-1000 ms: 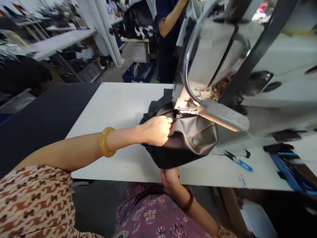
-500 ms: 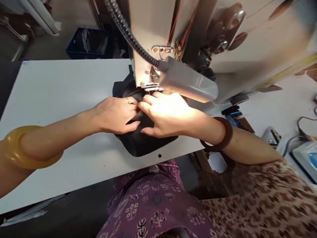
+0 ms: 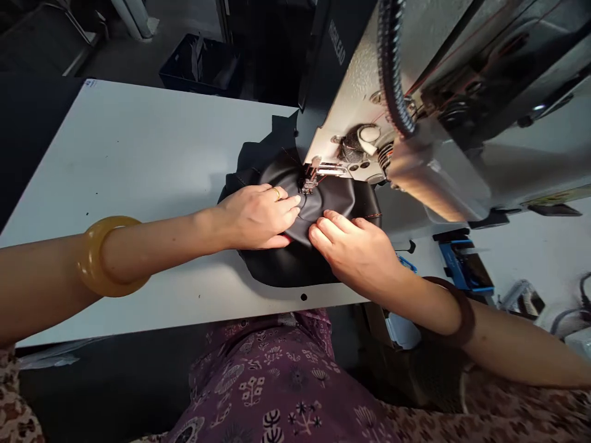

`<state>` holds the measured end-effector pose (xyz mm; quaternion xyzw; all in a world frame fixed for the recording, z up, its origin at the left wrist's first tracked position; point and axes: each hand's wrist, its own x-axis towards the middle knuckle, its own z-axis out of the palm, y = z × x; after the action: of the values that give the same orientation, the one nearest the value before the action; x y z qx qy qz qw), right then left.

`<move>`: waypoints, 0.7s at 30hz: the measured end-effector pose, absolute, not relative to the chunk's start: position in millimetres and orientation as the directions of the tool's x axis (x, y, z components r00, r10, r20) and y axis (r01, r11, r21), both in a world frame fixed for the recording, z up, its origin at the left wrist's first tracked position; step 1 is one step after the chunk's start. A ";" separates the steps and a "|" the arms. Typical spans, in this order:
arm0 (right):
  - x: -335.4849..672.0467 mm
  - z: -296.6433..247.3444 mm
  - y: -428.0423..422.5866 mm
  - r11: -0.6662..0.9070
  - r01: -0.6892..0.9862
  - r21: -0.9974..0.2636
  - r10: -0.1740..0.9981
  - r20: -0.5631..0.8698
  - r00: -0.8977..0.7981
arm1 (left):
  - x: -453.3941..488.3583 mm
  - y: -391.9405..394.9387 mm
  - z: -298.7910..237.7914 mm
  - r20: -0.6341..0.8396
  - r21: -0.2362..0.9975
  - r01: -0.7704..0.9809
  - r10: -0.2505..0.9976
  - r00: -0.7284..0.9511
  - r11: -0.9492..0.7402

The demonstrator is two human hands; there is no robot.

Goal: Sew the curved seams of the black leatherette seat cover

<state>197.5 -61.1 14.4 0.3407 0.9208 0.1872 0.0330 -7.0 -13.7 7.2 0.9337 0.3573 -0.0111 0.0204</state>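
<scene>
A piece of black leather-like material (image 3: 295, 264) lies bunched in folds under the presser foot (image 3: 308, 184) of a sewing machine (image 3: 353, 86). Orange stitching shows on its right part. My left hand (image 3: 253, 218), with a ring on it, grips the material just left of the foot, fingertips close to the needle area. To the right and nearer to me, my right hand (image 3: 353, 243) pinches a raised fold with its fingers curled together. The undersides of the folds are hidden.
The white table (image 3: 148, 141) stretches to the left, with a small dark hole near its front edge. A grey lamp head (image 3: 438, 166) on a braided cable juts out at right. A dark blue bin (image 3: 184, 67) stands behind the table. A blue box (image 3: 466, 264) lies at right.
My hands have moved apart: the right one has shifted right, away from the left and the foot. The presser foot and more of the black material now show. The whole view has turned.
</scene>
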 end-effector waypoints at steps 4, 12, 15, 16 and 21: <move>205.3 19.6 -48.9 0.704 0.619 0.348 0.629 0.099 -0.771 | -0.5 -18.3 8.2 -0.062 -0.107 0.663 0.670 0.739 -0.741; 210.7 29.7 -28.9 0.751 0.583 0.311 0.585 0.098 -0.805 | 8.3 -26.0 6.2 -0.042 -0.237 0.657 0.684 0.729 -0.715; 210.2 33.7 -25.9 0.747 0.610 0.264 0.624 0.037 -0.780 | 11.2 -27.9 5.4 -0.013 -0.246 0.679 0.702 0.712 -0.692; 209.4 35.3 -25.3 0.742 0.621 0.253 0.639 0.014 -0.769 | 11.8 -28.2 4.8 0.003 -0.246 0.685 0.706 0.708 -0.686; 201.4 39.3 -22.7 0.728 0.645 0.235 0.674 -0.069 -0.736 | 13.1 -27.4 1.2 0.071 -0.265 0.682 0.692 0.719 -0.682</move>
<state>201.4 -22.7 39.3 0.3558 0.9264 0.0979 0.0749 13.1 -27.4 1.2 0.9168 0.3746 -0.0177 -0.1376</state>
